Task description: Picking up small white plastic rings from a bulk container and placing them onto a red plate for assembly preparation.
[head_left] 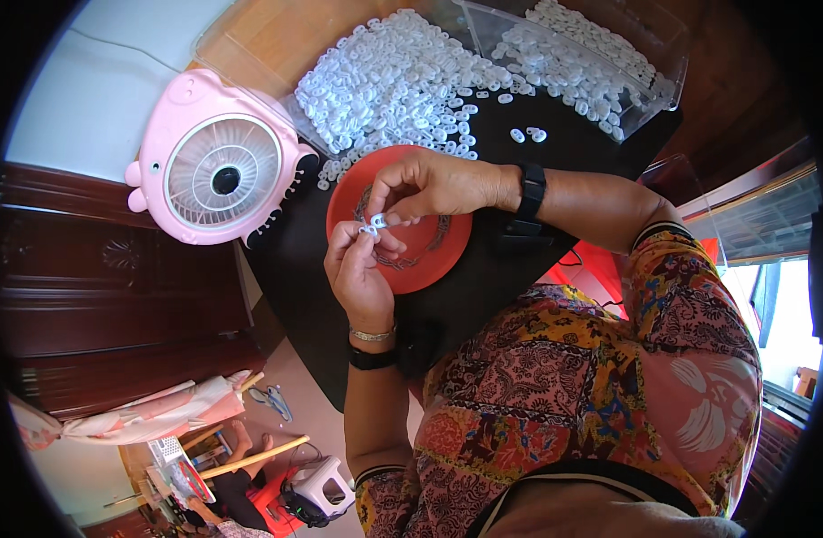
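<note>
Over a round red plate (pixel 446 255), my two hands meet with their fingertips close together. My left hand (pixel 362 278) is closed in a pinch on a small white plastic piece (pixel 368 229). Just above it, my right hand (pixel 443 188) pinches another small white plastic piece (pixel 378 221) with an opening in it. The two pieces touch or nearly touch; whether they are joined I cannot tell. Thin greyish metal bits (pixel 443 229) lie in a ring around the inside of the plate, partly hidden beneath my hands.
A big heap of white plastic pieces (pixel 385 76) lies beyond the plate on the dark table (pixel 295 296). More fill a clear bin (pixel 640 117) at the far right. A pink animal-shaped fan (pixel 225 179) stands left. Another person (pixel 241 484) sits at lower left.
</note>
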Tool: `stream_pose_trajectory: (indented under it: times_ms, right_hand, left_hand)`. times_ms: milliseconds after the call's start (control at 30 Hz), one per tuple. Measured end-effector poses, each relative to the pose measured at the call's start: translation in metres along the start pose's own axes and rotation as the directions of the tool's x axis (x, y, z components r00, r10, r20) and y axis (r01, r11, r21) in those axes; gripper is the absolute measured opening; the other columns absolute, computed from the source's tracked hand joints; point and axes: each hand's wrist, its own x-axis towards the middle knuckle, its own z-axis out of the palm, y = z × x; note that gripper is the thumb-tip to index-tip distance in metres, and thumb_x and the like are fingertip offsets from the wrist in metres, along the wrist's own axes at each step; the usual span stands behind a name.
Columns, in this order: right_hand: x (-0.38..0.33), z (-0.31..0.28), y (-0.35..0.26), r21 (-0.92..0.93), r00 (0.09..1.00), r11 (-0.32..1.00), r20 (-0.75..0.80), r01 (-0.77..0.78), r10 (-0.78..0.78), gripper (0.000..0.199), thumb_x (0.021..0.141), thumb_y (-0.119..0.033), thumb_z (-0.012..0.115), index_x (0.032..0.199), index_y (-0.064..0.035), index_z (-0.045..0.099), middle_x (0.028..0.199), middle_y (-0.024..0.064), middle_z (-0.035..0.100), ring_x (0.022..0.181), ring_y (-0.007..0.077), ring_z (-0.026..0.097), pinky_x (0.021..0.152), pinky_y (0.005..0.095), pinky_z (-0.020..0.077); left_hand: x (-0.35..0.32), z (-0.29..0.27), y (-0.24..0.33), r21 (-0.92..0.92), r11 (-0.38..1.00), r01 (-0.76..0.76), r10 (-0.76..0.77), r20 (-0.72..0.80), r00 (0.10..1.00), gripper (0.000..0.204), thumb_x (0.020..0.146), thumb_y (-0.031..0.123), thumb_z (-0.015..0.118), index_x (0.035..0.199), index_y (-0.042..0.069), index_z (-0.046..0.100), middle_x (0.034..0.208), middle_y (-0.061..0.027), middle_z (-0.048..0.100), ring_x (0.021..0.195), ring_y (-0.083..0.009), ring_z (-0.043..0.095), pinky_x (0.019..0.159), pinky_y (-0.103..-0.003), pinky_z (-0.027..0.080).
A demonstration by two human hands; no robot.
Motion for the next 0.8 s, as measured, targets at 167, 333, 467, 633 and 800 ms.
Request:
stream_pose_trajectory:
  times_ms: [167,333,467,633,800]
  right_hand:
    - [-0.006,0.004,-0.006,-0.034,0.998,0.997,0.009,0.069,-0.069,0.023,0.084,0.003,0.062,0.106,-0.0006,0.063,0.100,0.0041,0.065,0.097,0.0112,0.059,0.088,0.0270,0.0455]
    - [-0.006,0.006,-0.002,-0.067,0.988,0.987,-0.023,0.148,-0.150,0.022,0.084,0.004,0.061,0.106,-0.0014,0.064,0.101,0.0049,0.065,0.098,0.0119,0.059,0.088,0.0272,0.0456]
    - [-0.005,0.004,-0.003,-0.057,0.989,0.988,-0.033,0.142,-0.144,0.021,0.084,0.002,0.062,0.104,-0.0017,0.064,0.100,0.0047,0.065,0.096,0.0122,0.059,0.088,0.0276,0.0457]
    - [-0.005,0.003,-0.001,-0.145,0.982,0.973,-0.029,0.178,-0.184,0.013,0.085,-0.005,0.065,0.097,-0.0018,0.064,0.090,0.0026,0.066,0.086,0.0098,0.061,0.080,0.0246,0.0480]
    - [-0.005,-0.002,-0.010,0.042,0.978,0.993,-0.172,-0.110,0.115,0.013,0.087,-0.012,0.066,0.094,-0.0022,0.064,0.080,0.0019,0.066,0.070,0.0062,0.062,0.063,0.0199,0.0496]
  left_hand:
    - [-0.001,-0.001,-0.001,-0.010,1.000,0.016,-0.016,0.006,1.000,0.017,0.089,0.015,0.042,0.084,0.000,0.049,0.071,-0.0128,0.058,0.061,-0.0197,0.057,0.059,-0.026,0.045]
    - [-0.001,-0.001,-0.001,0.033,0.999,0.013,-0.016,0.063,0.998,0.017,0.088,0.015,0.042,0.084,0.000,0.049,0.071,-0.0126,0.058,0.062,-0.0194,0.057,0.058,-0.025,0.044]
    - [-0.003,0.001,0.002,0.045,0.999,0.013,-0.016,0.066,0.998,0.017,0.088,0.015,0.042,0.083,0.000,0.048,0.071,-0.0123,0.058,0.063,-0.0190,0.057,0.059,-0.025,0.043]
    - [-0.003,0.001,0.001,0.046,0.999,-0.014,0.010,0.073,0.997,0.017,0.089,0.014,0.042,0.084,0.000,0.049,0.072,-0.0115,0.058,0.063,-0.0177,0.057,0.060,-0.025,0.042]
    - [-0.004,0.001,-0.001,0.146,0.989,0.016,-0.014,-0.011,1.000,0.014,0.089,0.012,0.045,0.082,0.001,0.050,0.068,-0.0082,0.056,0.060,-0.0139,0.054,0.057,-0.023,0.041]
